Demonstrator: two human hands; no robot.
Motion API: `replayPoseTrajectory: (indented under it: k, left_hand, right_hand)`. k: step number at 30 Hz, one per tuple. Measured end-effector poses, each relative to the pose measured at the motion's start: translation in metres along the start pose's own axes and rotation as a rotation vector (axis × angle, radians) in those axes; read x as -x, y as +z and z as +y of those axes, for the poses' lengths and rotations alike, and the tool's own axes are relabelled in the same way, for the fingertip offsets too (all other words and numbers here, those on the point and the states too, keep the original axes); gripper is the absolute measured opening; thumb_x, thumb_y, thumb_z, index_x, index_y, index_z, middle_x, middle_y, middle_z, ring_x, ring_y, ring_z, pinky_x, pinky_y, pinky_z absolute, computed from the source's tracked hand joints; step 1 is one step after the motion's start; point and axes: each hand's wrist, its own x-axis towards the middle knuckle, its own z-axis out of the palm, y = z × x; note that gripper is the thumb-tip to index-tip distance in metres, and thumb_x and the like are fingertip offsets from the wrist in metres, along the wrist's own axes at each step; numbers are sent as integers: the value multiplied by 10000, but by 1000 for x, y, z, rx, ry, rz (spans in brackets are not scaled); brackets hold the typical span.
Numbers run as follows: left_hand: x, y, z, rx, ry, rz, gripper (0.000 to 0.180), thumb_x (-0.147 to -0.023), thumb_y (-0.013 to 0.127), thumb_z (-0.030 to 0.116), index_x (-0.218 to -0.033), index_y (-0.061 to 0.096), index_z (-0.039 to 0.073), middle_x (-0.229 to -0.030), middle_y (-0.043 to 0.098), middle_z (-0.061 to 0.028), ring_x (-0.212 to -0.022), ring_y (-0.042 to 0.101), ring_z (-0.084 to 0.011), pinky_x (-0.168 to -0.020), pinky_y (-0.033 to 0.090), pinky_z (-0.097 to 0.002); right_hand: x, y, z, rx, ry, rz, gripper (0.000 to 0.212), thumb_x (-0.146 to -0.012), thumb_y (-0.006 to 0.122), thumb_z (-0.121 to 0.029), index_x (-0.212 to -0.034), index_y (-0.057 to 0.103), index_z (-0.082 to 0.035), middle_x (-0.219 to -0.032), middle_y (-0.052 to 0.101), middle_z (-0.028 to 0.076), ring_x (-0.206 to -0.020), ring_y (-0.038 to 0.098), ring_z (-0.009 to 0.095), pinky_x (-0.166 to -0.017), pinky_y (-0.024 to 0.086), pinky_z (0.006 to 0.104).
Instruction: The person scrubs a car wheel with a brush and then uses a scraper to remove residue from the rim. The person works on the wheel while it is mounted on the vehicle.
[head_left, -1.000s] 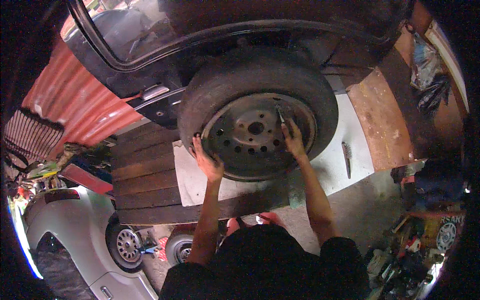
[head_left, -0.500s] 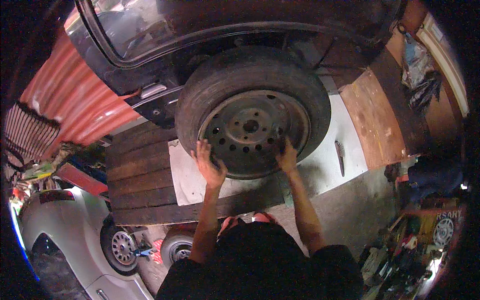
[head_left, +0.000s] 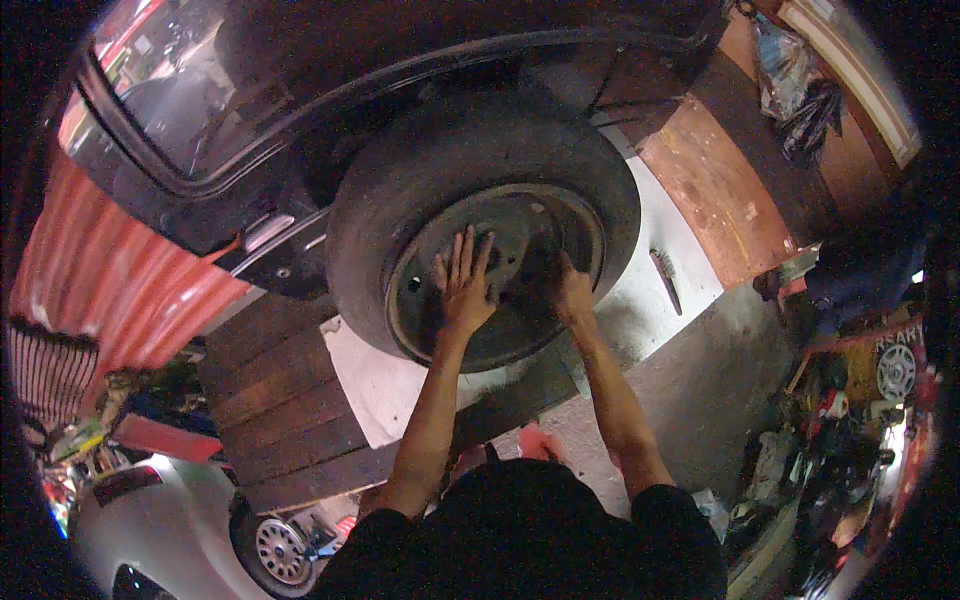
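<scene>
A car wheel, a black tyre (head_left: 365, 235) on a dark steel rim (head_left: 420, 320), stands tilted in front of me with the rim's face toward me. My left hand (head_left: 468, 285) lies over the rim's middle, fingers stretched out and spread, holding nothing. Inside the rim's right side is my right hand (head_left: 571, 290), its fingers curled in. Shadow hides its fingertips, and I cannot make out what they hold. Beneath the wheel lies a white sheet (head_left: 375, 400) on dark wooden planks (head_left: 275, 410). A dark-bristled brush (head_left: 665, 282) rests on the sheet to the right.
A dark vehicle body (head_left: 420, 60) overhangs the wheel's far side. Brown board (head_left: 715, 190) lies at the right, below hanging plastic bags (head_left: 785, 80). Red corrugated metal (head_left: 100, 270) is at the left. A silver car (head_left: 165, 530) stands lower left; clutter (head_left: 790, 440) fills the lower right.
My left hand has moved from the rim's lower left edge onto its middle. My right hand stays inside the rim's right side. The whole view has turned and shifted slightly.
</scene>
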Motion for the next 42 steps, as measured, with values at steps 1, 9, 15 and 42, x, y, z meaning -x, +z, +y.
replayPoseTrajectory:
  k: [1, 9, 15, 42]
  left_hand:
    - [0, 1, -6, -18, -22, -57, 1003, -717, 779, 111, -1559, 251, 251, -1636, 168, -89, -1507, 157, -305, -1183, 78, -616]
    - [4, 34, -32, -195, 20, -20, 1069, -701, 810, 132, -1570, 209, 297, -1646, 141, -88, -1512, 141, -312, -1156, 63, -659]
    - [-3, 24, -24, -113, 30, -77, 1036, -724, 771, 96, -1568, 207, 306, -1645, 134, -105, -1511, 137, -328, -1154, 59, -664]
    - [-1, 36, -30, -184, 47, 6, 1122, -651, 815, 85, -1567, 206, 304, -1650, 116, -93, -1511, 141, -313, -1156, 52, -655]
  right_hand:
    - [4, -2, -3, -13, 24, 13, 561, -879, 579, -73, -1427, 461, -104, -987, 681, 285, -884, 650, 504, -816, 508, 549]
    - [12, -21, -59, -386, 144, -2, 610, -922, 576, -97, -1494, 370, -63, -1232, 583, 293, -1027, 600, 480, -975, 476, 480]
    - [-10, 44, -41, -343, -24, 320, 446, -968, 532, -67, -1409, 467, -58, -965, 701, 258, -862, 690, 430, -778, 547, 411]
    - [-17, 4, -19, 33, -10, 50, 590, -915, 588, -88, -1458, 451, -274, -869, 674, 256, -766, 657, 441, -731, 526, 497]
